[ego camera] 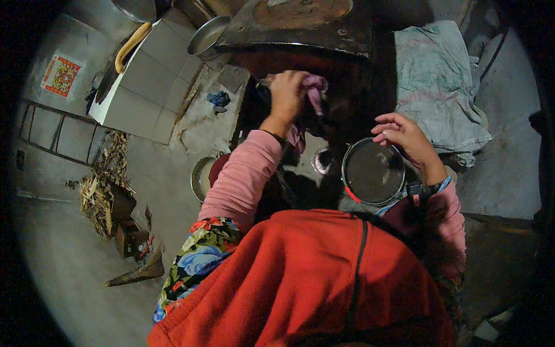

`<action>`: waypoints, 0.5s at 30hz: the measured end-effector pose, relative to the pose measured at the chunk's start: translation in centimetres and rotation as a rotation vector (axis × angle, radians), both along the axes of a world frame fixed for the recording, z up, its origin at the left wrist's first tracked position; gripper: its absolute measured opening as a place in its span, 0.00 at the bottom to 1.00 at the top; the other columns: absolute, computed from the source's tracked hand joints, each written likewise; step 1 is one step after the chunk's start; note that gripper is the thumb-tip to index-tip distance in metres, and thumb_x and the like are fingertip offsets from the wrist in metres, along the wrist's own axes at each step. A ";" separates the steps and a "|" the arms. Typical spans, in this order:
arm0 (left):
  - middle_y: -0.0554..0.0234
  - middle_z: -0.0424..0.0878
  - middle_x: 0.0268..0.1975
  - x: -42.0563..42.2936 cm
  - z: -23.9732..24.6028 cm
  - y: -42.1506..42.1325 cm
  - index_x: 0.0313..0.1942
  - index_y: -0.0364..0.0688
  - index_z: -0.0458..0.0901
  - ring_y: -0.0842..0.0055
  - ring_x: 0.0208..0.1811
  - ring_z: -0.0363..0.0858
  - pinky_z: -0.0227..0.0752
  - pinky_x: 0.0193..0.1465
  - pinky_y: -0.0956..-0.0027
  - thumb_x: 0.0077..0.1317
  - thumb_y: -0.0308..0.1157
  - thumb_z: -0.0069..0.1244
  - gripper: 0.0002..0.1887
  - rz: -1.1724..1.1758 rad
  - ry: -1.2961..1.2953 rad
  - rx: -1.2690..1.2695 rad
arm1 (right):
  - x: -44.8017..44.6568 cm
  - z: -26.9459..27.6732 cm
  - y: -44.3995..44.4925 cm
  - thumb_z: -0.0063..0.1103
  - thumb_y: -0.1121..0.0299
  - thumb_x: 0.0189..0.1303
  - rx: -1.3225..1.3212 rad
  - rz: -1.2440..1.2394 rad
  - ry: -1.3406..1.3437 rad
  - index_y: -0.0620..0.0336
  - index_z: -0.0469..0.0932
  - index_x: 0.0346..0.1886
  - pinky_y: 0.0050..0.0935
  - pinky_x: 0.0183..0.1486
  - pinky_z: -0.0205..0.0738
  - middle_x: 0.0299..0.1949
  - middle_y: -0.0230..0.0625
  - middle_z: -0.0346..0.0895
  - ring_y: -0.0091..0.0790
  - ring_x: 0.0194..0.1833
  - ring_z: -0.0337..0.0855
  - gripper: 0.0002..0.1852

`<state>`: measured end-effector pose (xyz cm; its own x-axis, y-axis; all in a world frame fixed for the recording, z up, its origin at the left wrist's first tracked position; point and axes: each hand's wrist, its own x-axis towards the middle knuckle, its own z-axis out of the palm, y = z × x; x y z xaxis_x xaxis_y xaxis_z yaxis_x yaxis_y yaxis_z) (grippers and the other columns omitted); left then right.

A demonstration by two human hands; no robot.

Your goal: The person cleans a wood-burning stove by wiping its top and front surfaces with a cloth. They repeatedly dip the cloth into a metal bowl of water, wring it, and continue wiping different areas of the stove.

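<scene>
My left hand [287,97] is closed on a pink cloth [317,89], which hangs out to the right of the fingers, in front of the dark stove. Below it, another piece of pink fabric [296,139] shows near my left wrist; whether it is the same cloth I cannot tell. My right hand [398,131] hovers with bent, parted fingers by the upper right rim of a round metal bucket [373,171] filled with dark contents. I see nothing held in it. A black band is on each wrist.
The stove with a round lid [303,13] stands ahead, a metal basin [209,35] at its left corner. A woven sack [438,86] lies at right. Left are a tiled ledge [145,82], a blue rag [218,99], another basin [200,178] and split firewood [97,208].
</scene>
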<state>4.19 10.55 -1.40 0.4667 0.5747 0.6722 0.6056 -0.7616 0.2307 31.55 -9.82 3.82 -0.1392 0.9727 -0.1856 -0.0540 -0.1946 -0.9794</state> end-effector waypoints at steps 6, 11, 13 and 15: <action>0.61 0.80 0.41 -2.7 -0.1 2.0 0.40 0.49 0.82 0.58 0.44 0.75 0.70 0.45 0.56 0.50 0.25 0.57 0.15 0.298 -0.104 -0.004 | 1.4 0.1 -1.2 0.56 0.70 0.62 0.018 -0.025 -0.009 0.65 0.68 0.57 0.27 0.47 0.75 0.46 0.43 0.77 0.32 0.44 0.81 0.21; 0.60 0.78 0.41 3.4 0.0 -1.9 0.37 0.49 0.82 0.58 0.46 0.72 0.65 0.48 0.59 0.51 0.29 0.55 0.11 0.118 -0.098 0.019 | 1.6 0.2 -0.7 0.56 0.70 0.62 0.046 -0.015 -0.011 0.64 0.69 0.57 0.26 0.46 0.75 0.46 0.42 0.78 0.32 0.44 0.82 0.20; 0.61 0.77 0.46 4.8 -0.2 -3.5 0.42 0.50 0.81 0.58 0.50 0.71 0.65 0.53 0.57 0.55 0.30 0.49 0.13 0.031 0.028 0.067 | 1.4 0.1 -0.2 0.56 0.70 0.62 0.048 0.001 -0.007 0.64 0.69 0.57 0.26 0.45 0.75 0.46 0.42 0.79 0.32 0.43 0.82 0.20; 0.60 0.75 0.52 5.2 -0.6 -4.4 0.43 0.50 0.81 0.58 0.57 0.69 0.63 0.58 0.56 0.54 0.32 0.49 0.14 -0.112 0.324 0.203 | 1.1 -0.2 0.1 0.56 0.70 0.62 0.039 0.017 0.016 0.64 0.69 0.56 0.26 0.45 0.75 0.46 0.42 0.79 0.32 0.43 0.82 0.20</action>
